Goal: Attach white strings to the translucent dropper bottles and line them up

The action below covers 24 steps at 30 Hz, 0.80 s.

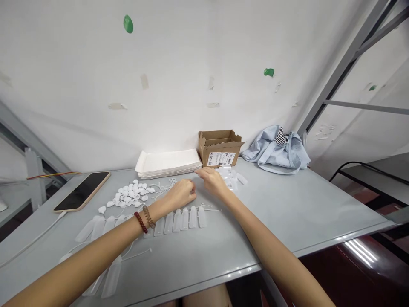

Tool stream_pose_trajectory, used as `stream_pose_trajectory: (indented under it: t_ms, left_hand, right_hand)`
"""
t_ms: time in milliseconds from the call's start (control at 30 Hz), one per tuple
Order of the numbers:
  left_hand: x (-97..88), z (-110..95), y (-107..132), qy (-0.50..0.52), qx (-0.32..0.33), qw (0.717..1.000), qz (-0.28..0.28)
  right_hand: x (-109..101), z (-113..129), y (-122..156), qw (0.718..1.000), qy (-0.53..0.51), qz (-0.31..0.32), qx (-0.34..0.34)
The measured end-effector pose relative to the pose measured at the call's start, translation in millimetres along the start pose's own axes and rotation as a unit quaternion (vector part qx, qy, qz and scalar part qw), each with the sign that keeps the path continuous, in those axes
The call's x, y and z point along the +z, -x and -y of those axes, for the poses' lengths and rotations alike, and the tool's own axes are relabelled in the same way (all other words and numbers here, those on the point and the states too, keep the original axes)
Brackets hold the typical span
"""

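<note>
My left hand is closed over the middle of the table, its fingers curled under; whatever they hold is hidden. Close by, my right hand has its fingers pressed together, pointing left, and I cannot make out anything in them. Below the left hand lies a row of translucent plastic sleeves with white strings. White strings lie loosely to its left, beside a heap of small white caps. More clear plastic pieces lie just behind the right hand. Other sleeves are partly covered by my left forearm.
A stack of white paper trays or sheets lies against the wall, next to an open cardboard box. A light blue cloth bag sits at the back right. On the left is a phone with a white cable.
</note>
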<state>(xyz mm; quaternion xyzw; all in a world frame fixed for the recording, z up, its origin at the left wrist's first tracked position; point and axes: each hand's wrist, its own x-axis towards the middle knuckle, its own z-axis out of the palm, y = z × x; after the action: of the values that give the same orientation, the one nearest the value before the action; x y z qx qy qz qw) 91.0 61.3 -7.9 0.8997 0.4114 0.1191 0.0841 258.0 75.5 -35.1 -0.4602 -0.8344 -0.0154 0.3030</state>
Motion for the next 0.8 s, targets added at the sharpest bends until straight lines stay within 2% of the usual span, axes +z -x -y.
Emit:
stream_pose_trajectory:
  t_ms: [200,300,433,633,733,800]
  left_hand:
    - [-28.7,2.0,9.8,0.080,-0.046,0.995,-0.038]
    - [-35.7,2.7,14.9,0.098,-0.052,0.993,-0.040]
    - [-29.1,4.7,17.5,0.115,-0.030,0.993,-0.008]
    - [-4.0,4.6,14.0,0.143,0.004,0.989,0.027]
    - [1.6,0.6,10.4,0.170,0.004,0.985,0.014]
    - [-1.2,-2.1,7.1,0.196,-0.011,0.980,-0.017]
  right_hand:
    - [-10.3,22.3,3.8,0.991,-0.114,-0.072,0.025]
    - [-13.3,28.1,4.9,0.984,-0.151,-0.091,0.037]
    - [-18.1,27.2,5.4,0.974,-0.185,-0.113,0.072]
    - [-28.3,20.9,6.6,0.967,-0.200,-0.114,0.108]
    - [-28.5,20.5,6.8,0.969,-0.199,-0.099,0.103]
    - [-27.9,22.0,6.7,0.971,-0.202,-0.090,0.094]
